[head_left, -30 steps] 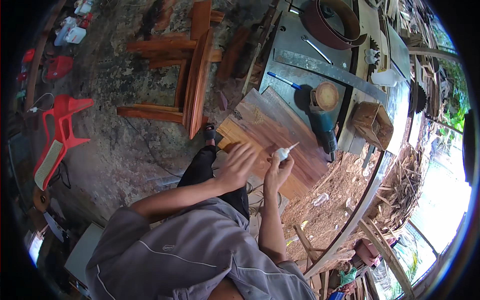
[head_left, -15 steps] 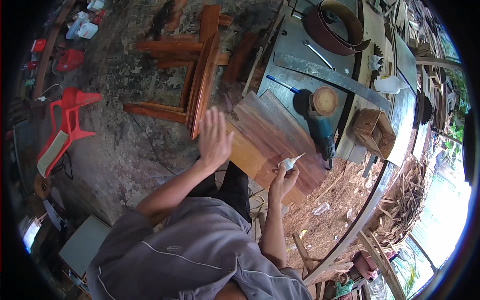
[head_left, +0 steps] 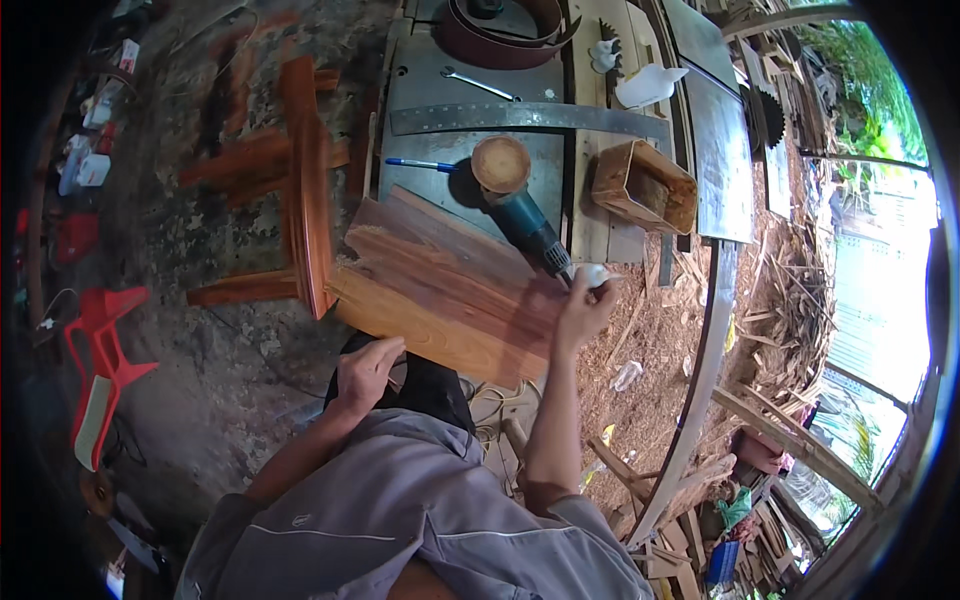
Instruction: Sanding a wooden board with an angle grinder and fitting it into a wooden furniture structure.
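While my right hand [head_left: 585, 310] grips a small white bottle [head_left: 594, 274] just right of the centre of the frame, its thin nozzle pointing to the right, my left hand [head_left: 368, 375] sits lower and further left with its fingers bent close together; I cannot tell whether they hold anything or touch the wood beside them. That wood is a panel [head_left: 440, 285] of light, reddish and greyish-brown strips, slanting across the middle of the frame, its pale edge toward me. Beyond it, at upper centre, I see the metal surface [head_left: 420, 90], where a blue-green power tool [head_left: 525, 222] with a round tan disc lies with its tail end close to the bottle. Left of the tool is a blue pen [head_left: 418, 163], and above both I have a long metal ruler [head_left: 520, 118], a wrench [head_left: 480, 84] and a looped brown belt [head_left: 505, 50] near the top edge. An open wooden box [head_left: 610, 185] stands to the right of the tool. At left of centre, a reddish wooden frame [head_left: 312, 220] reaches close to the panel's left end, and a red plastic chair [head_left: 108, 305] is at the far left
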`<action>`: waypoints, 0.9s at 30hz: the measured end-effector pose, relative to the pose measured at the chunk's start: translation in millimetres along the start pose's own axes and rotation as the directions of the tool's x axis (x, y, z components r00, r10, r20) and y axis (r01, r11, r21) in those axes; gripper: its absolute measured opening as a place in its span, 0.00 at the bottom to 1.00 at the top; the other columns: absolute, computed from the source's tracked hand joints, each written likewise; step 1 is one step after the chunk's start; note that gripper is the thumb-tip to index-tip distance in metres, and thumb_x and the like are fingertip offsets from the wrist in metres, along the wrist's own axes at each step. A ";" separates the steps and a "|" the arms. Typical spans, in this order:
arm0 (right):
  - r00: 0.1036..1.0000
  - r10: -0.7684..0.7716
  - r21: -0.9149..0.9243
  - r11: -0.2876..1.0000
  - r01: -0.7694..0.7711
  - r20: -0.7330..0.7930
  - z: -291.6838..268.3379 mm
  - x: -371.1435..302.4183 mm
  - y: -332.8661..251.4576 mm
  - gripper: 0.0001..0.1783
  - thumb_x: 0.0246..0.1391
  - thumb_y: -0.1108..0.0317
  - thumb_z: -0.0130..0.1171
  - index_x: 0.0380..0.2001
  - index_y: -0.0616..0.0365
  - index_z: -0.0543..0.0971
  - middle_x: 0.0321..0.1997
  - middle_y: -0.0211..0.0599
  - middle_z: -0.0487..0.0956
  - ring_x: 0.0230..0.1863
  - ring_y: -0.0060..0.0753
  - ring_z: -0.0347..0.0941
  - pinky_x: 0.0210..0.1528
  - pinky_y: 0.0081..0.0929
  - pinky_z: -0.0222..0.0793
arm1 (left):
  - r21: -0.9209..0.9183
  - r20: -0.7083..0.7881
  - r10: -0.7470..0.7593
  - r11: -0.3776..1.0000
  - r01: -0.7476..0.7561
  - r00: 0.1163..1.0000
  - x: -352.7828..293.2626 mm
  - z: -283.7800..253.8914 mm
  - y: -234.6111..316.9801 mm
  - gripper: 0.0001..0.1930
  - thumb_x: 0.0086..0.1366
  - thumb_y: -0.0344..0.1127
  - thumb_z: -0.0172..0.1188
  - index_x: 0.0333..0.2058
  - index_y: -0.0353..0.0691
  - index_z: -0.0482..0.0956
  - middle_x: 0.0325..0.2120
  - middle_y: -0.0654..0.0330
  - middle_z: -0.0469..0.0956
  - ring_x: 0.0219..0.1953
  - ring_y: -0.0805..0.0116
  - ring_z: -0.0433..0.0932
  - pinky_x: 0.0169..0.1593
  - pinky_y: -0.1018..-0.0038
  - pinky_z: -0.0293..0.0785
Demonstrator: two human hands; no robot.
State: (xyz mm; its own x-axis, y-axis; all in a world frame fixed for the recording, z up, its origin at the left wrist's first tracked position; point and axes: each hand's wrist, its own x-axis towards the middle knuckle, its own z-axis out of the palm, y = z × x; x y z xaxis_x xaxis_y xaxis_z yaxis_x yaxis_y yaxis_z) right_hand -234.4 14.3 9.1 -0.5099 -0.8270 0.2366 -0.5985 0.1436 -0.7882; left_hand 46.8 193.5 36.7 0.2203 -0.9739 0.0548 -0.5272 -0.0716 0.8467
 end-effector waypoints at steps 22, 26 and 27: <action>0.749 -0.300 -0.258 0.809 0.527 0.591 53.3 14.9 -5.7 0.46 0.48 0.56 0.73 0.64 0.67 0.63 0.66 0.57 0.66 0.67 0.61 0.61 0.70 0.51 0.54 | -0.871 0.356 -0.811 -0.107 0.479 0.465 -21.3 67.1 -98.1 0.28 0.72 0.47 0.60 0.64 0.43 0.64 0.58 0.58 0.72 0.59 0.58 0.73 0.62 0.56 0.69; 0.737 -0.199 -0.484 0.640 0.597 0.646 98.3 32.6 -38.8 0.42 0.44 0.48 0.75 0.55 0.62 0.69 0.51 0.46 0.78 0.55 0.51 0.73 0.56 0.48 0.68 | -0.923 0.268 -0.822 -0.071 0.378 0.502 -14.0 67.0 -117.4 0.25 0.71 0.42 0.62 0.62 0.46 0.67 0.56 0.62 0.74 0.58 0.61 0.73 0.62 0.60 0.69; 0.721 -0.190 -0.520 0.576 0.631 0.666 103.9 37.6 -41.5 0.36 0.41 0.47 0.76 0.46 0.59 0.72 0.45 0.43 0.79 0.51 0.50 0.75 0.51 0.47 0.71 | -0.924 0.285 -0.815 -0.095 0.369 0.505 -15.0 67.0 -125.6 0.24 0.70 0.41 0.62 0.62 0.46 0.68 0.56 0.62 0.74 0.58 0.63 0.74 0.62 0.61 0.69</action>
State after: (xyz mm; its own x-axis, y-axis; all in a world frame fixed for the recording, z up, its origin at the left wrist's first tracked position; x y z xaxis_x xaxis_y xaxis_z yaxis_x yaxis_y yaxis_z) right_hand -164.5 -79.2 -8.3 0.1572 -0.9859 -0.0581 -0.9876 -0.1569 -0.0095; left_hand 54.8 202.6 -106.0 0.3065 -0.4945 -0.8134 0.8902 -0.1537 0.4289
